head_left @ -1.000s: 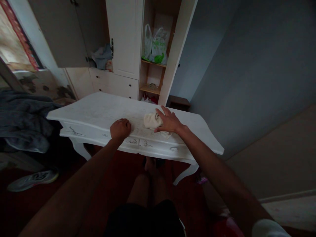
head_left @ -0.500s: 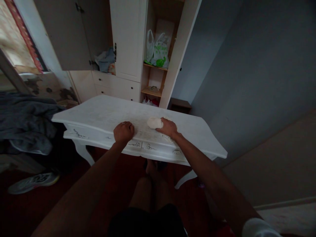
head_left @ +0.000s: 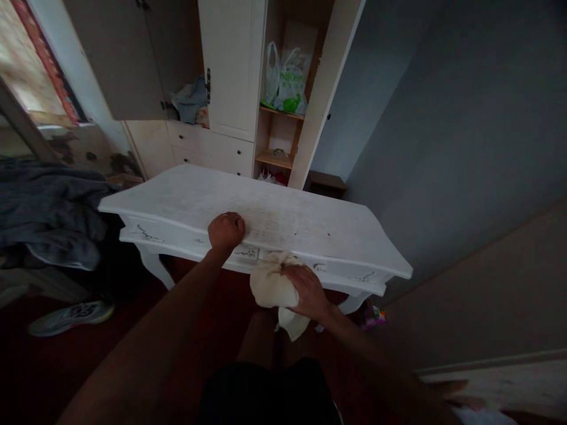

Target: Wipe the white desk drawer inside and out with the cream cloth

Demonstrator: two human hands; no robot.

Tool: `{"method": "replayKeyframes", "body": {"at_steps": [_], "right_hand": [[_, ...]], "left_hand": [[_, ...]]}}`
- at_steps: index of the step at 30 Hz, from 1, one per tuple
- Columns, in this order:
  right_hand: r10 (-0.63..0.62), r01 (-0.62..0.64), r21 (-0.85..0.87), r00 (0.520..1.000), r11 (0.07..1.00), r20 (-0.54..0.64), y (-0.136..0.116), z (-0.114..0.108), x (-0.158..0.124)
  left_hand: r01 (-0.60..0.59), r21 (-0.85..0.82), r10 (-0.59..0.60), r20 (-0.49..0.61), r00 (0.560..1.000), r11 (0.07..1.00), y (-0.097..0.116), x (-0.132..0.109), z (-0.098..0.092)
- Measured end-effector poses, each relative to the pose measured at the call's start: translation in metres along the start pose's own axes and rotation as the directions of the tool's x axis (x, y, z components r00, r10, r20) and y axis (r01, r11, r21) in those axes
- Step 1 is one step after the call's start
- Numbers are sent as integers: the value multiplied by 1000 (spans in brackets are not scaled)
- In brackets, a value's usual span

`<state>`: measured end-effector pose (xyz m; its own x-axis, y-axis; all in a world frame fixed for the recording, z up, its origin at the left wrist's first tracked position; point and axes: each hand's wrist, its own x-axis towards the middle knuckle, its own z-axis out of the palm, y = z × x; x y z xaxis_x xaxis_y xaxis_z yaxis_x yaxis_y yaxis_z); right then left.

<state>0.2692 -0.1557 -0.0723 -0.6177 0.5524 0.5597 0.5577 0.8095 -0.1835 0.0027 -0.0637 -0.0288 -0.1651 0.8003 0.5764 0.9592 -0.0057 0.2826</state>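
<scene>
A cream cloth [head_left: 272, 282] is bunched in my right hand [head_left: 309, 290], which holds it in front of the drawer fronts, below the front edge of the white table [head_left: 208, 192]. Part of the cloth hangs down under the fingers. My left hand [head_left: 226, 231] rests as a fist on the tabletop near its front edge; nothing shows in it. Greyish smudges mark the top between and behind my hands. The table has carved drawer fronts and curved legs.
Behind the table stands a white wardrobe [head_left: 233, 71] with open doors and plastic bags [head_left: 290, 85] on a shelf. Dark grey clothing [head_left: 44, 206] is heaped at the left, above a shoe [head_left: 71, 317] on the red floor. A grey wall [head_left: 469, 147] bounds the right side.
My right hand has drawn the cloth off the tabletop, toward me and down past the front edge. The cloth now hangs looser. My left fist stays in place on the table.
</scene>
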Motion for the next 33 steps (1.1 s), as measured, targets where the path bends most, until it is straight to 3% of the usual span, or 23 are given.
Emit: {"method": "replayKeyframes", "body": {"at_steps": [3,7,10,14,19,26,33], "right_hand": [[41,-46,-126,998,991,-44,9,23,-8],[79,-91,-271,995,958,-55,18,51,3],[40,-52,-312,998,949,-43,14,70,14],[113,-117,-304,993,945,-33,6,85,19],[183,-187,-307,982,933,-42,14,82,5],[235,-297,-362,950,883,-207,36,64,-47],[197,-237,-340,969,910,-148,47,49,-79]], "left_hand": [[4,-2,-4,-6,1000,1000,0,0,1],[5,4,-5,-9,1000,1000,1,0,0],[8,13,-8,-9,1000,1000,1,0,-1],[13,21,-13,4,1000,1000,1,0,0],[20,18,-20,4,1000,1000,0,0,1],[28,28,-28,6,1000,999,0,1,1],[29,18,-29,-2,1000,999,1,1,1]]}}
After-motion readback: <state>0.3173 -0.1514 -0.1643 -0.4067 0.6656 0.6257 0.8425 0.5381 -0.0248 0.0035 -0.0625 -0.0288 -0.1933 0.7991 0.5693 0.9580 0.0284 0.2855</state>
